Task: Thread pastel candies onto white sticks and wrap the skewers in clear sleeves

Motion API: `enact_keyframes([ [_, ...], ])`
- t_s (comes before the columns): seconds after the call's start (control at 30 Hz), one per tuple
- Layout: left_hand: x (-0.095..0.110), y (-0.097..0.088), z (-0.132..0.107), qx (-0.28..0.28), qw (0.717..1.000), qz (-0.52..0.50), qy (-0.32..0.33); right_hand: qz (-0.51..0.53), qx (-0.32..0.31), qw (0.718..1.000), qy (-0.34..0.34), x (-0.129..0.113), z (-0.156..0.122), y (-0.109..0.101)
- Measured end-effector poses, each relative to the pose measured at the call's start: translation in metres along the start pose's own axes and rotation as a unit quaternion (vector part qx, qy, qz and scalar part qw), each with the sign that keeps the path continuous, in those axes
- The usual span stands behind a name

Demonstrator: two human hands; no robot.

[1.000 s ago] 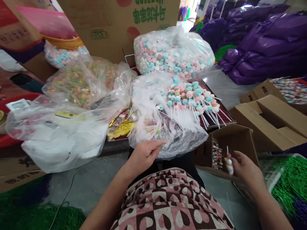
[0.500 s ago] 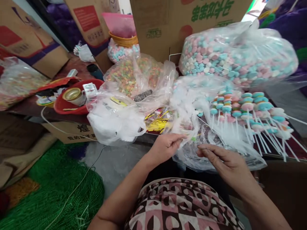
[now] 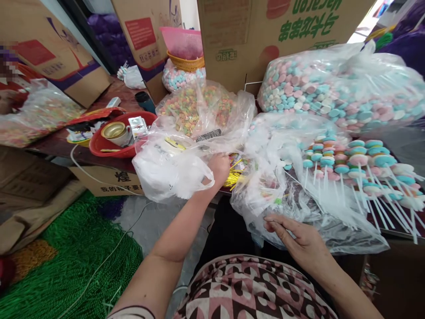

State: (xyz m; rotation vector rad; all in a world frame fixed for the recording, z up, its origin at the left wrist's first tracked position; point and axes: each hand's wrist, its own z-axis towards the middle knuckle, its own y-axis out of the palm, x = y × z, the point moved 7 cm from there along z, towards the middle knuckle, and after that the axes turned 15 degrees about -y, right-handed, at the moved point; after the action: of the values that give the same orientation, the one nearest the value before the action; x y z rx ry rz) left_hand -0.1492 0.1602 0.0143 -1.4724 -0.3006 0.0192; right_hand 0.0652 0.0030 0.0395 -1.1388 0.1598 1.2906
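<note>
My left hand [image 3: 219, 169] reaches forward between a white plastic bag [image 3: 166, 170] and a clear bag of wrappers [image 3: 299, 208]. Its fingers curl down into a heap of gold twist ties [image 3: 234, 176], and what they grip is hidden. My right hand [image 3: 297, 237] rests low against the front of the clear bag, thumb and fingers pinched on what looks like a thin white stick. Finished candy skewers [image 3: 352, 161] in pink, blue and white lie on top of that bag, sticks pointing right.
Big bags of pastel candy [image 3: 335, 91] and of mixed coloured candy [image 3: 195, 108] stand behind, before cardboard boxes [image 3: 252, 35]. A red basin [image 3: 99, 148] with a gold cup sits at the left. Green netting [image 3: 76, 261] covers the floor. My patterned lap [image 3: 252, 292] is below.
The view swung left. My right hand let go of a candy skewer by the box at the right and came to the clear bag. My left hand moved forward into the gold ties.
</note>
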Motion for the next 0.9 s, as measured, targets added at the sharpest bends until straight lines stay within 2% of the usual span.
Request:
enact_keyframes([
  [0.23,0.007,0.010,0.005,-0.040,0.998,0.035,-0.026,0.019,-0.024,0.998,0.048,0.009,-0.012,0.007],
  [0.47,0.006,0.011,0.006,-0.028,0.999,0.023,-0.032,0.036,-0.023,0.996,0.082,0.018,-0.022,0.010],
  [0.67,0.005,0.005,0.006,0.000,0.999,-0.019,-0.029,0.060,-0.026,0.993,0.095,0.020,-0.023,0.017],
  [0.73,0.006,-0.002,0.003,0.019,0.998,-0.054,-0.007,0.091,-0.012,0.988,0.123,0.022,-0.022,0.015],
  [0.8,0.012,-0.017,-0.009,0.074,0.988,-0.128,0.047,0.141,0.020,0.975,0.174,0.026,-0.017,0.010],
  [0.9,0.027,-0.041,-0.044,0.170,0.947,-0.227,0.149,0.245,0.097,0.931,0.254,0.033,-0.001,0.002],
])
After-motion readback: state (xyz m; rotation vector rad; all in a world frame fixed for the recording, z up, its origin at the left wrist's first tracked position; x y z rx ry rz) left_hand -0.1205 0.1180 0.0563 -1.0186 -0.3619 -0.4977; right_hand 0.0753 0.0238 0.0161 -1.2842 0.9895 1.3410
